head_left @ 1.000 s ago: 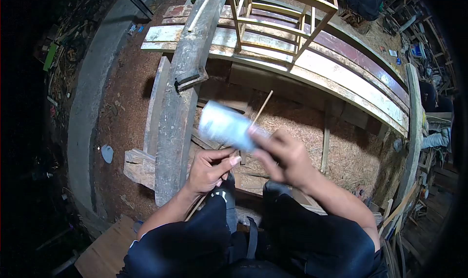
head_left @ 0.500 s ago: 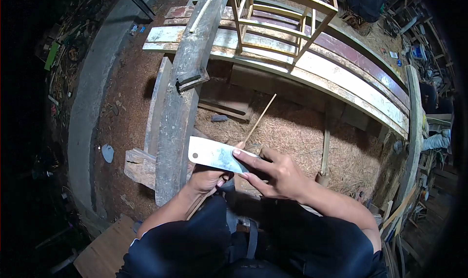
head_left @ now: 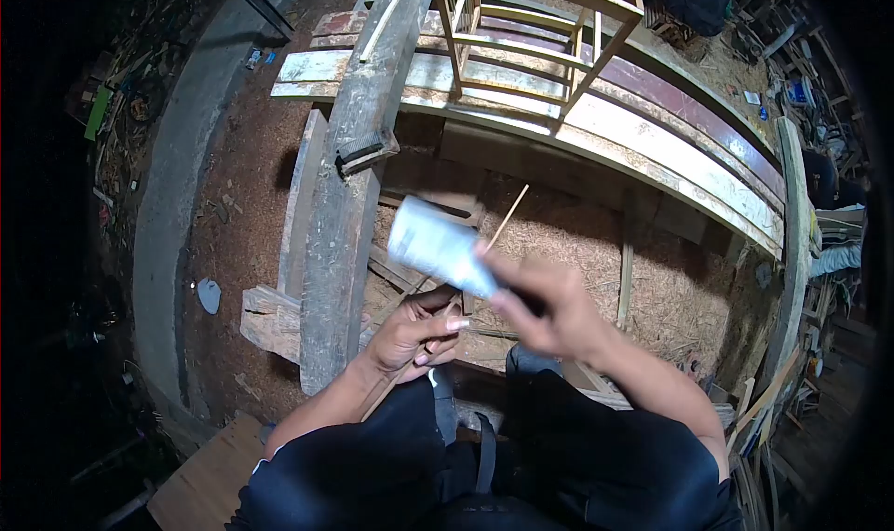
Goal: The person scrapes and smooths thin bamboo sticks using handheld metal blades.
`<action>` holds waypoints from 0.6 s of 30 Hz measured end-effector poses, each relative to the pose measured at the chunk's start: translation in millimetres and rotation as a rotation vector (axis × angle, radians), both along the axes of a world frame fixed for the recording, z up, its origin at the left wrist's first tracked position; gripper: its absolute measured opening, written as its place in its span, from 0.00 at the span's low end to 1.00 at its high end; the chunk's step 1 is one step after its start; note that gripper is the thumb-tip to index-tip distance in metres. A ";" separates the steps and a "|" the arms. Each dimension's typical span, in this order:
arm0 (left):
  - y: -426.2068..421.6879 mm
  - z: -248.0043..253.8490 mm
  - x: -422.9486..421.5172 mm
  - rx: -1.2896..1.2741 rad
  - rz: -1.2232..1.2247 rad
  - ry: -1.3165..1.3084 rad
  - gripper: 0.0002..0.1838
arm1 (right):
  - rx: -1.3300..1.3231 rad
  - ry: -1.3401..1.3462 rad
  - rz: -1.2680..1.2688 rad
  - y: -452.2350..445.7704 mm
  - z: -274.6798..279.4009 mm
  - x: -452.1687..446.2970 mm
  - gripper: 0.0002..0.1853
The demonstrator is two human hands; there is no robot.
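Observation:
My right hand (head_left: 554, 307), smeared by motion, is closed around the handle end of a cleaver (head_left: 433, 242). Its broad pale blade is blurred and points up and left, above my left hand. A thin wooden stick (head_left: 508, 216) runs slantwise from the upper right down behind the blade. My left hand (head_left: 414, 338) is closed around this stick, its thumb pointing right. Below the left hand the stick comes out again toward my lap. How the blade and stick lie to each other is hidden; I cannot tell whether they touch.
A thick grey beam (head_left: 331, 242) stands close on the left, with a metal-ended wooden block (head_left: 365, 149) on it. Ahead, a slatted bench (head_left: 643, 144) carries a wooden frame (head_left: 521, 51). Wood shavings (head_left: 563, 251) cover the ground; scrap wood lies right.
The cleaver has risen and tilted more steeply, away from my left hand. My right hand has moved slightly up and right; more of my left hand's fingers show.

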State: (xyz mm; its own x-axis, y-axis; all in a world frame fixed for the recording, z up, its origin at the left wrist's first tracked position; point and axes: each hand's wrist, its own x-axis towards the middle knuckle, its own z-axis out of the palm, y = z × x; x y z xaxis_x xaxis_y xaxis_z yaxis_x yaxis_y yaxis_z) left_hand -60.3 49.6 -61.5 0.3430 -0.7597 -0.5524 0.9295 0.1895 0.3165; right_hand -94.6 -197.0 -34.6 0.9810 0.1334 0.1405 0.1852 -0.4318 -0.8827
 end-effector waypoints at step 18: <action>-4.7 10.7 1.7 0.142 0.002 0.080 0.18 | -0.038 0.105 0.164 -0.9 6.5 -6.7 0.28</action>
